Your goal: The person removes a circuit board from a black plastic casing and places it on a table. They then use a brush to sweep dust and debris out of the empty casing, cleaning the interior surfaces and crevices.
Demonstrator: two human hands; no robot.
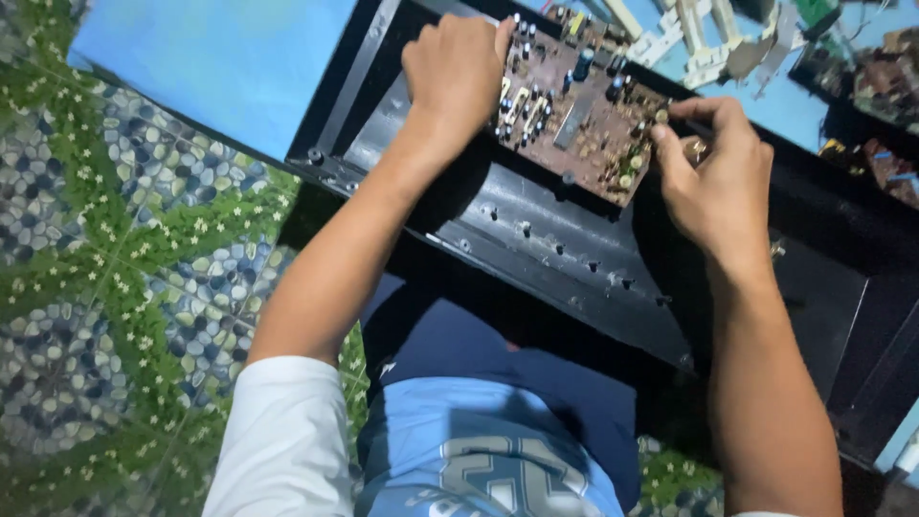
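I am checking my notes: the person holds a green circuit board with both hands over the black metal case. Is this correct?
Not quite: in the head view the circuit board is brown, not green. The left hand and right hand do hold it by its ends over the black metal case.

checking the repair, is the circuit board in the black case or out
Partly out: the circuit board is tilted above the black case, gripped by the left hand and right hand.
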